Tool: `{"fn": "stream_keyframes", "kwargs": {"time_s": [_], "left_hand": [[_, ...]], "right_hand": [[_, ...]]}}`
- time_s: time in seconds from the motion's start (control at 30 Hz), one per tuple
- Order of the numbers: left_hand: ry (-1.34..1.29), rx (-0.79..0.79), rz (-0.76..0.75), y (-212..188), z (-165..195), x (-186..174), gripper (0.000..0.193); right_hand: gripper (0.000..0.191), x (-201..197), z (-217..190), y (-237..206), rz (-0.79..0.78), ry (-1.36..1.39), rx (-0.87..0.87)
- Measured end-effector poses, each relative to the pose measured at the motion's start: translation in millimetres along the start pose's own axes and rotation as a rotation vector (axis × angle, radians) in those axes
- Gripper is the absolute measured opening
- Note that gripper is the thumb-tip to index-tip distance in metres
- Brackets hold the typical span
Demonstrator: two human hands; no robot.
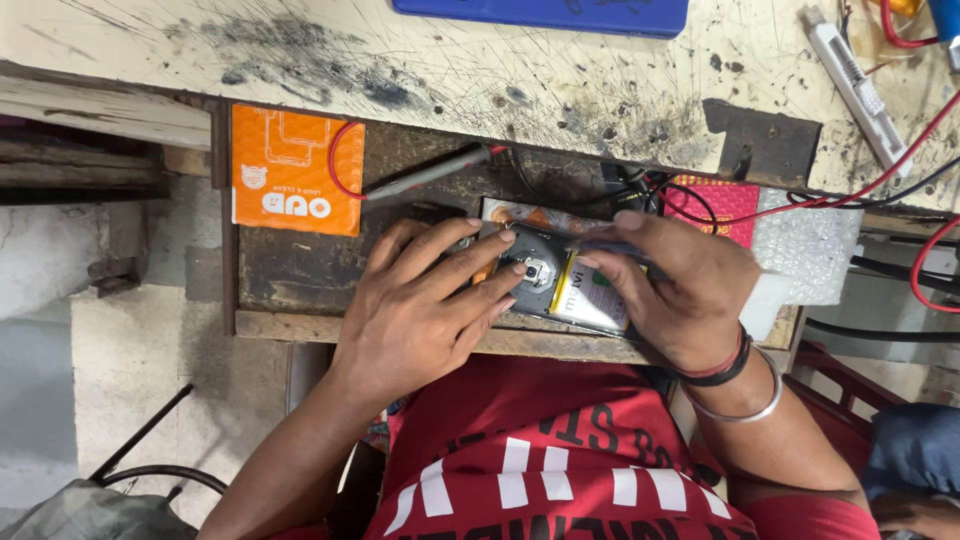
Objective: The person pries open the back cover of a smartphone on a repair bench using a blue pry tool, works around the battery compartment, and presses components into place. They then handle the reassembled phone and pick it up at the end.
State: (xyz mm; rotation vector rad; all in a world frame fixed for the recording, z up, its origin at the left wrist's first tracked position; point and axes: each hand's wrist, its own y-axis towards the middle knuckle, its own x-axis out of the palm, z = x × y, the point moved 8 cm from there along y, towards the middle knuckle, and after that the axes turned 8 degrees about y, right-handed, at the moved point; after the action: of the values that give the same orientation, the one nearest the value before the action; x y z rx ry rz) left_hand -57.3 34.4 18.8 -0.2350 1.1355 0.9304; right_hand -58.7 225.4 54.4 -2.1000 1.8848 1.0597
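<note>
Nearby, an orange box (297,169) lies beside the opened phone (553,277).

Red shirt with white lettering; right wrist (735,375) wears 1 metal bangle and dark-red cords.

A worn wooden bench (480,60) is seen, its pale paint scratched, rough and blackened with soot-like stains. The drawer (300,270) below is of dark, unfinished wood, dull and grimy. An opened phone (540,275) is pressed under the left hand (425,310); its inner parts look like matt dark plastic, and its battery (595,300) is wrapped in glossy silvery foil. A matt orange cardboard box (290,170) is noted, also cloudy bubble wrap (805,250) (thin, soft plastic). The right hand (680,290) is ringed by a polished metal bangle (745,405). The shirt (550,470) is red cloth. Smooth blue plastic is shown by the case (545,14).
</note>
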Motion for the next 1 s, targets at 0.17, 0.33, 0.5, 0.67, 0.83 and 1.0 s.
{"fn": "stream_keyframes", "kwargs": {"time_s": [0.17, 0.33, 0.5, 0.67, 0.83, 1.0], "left_hand": [[0.0, 0.001, 0.001, 1, 1, 0, 0.028], [0.004, 0.008, 0.0, 3, 0, 0, 0.027], [-0.007, 0.009, -0.006, 3, 0, -1, 0.027], [0.002, 0.002, -0.01, 2, 0, 1, 0.028], [0.006, 0.003, 0.001, 2, 0, 1, 0.028], [-0.021, -0.018, 0.036, 5, -3, -3, 0.03]], "right_hand": [[0.043, 5, 1, -3, -0.078, -0.037, 0.002], [0.05, 5, 6, -8, -0.069, 0.045, -0.032], [0.05, 2, 12, -13, -0.01, -0.059, -0.002], [0.05, 6, 10, -12, -0.05, -0.025, 0.002], [0.058, 9, 8, -13, -0.081, 0.007, -0.054], [0.063, 6, 18, -22, 0.054, 0.353, -0.029]]}}
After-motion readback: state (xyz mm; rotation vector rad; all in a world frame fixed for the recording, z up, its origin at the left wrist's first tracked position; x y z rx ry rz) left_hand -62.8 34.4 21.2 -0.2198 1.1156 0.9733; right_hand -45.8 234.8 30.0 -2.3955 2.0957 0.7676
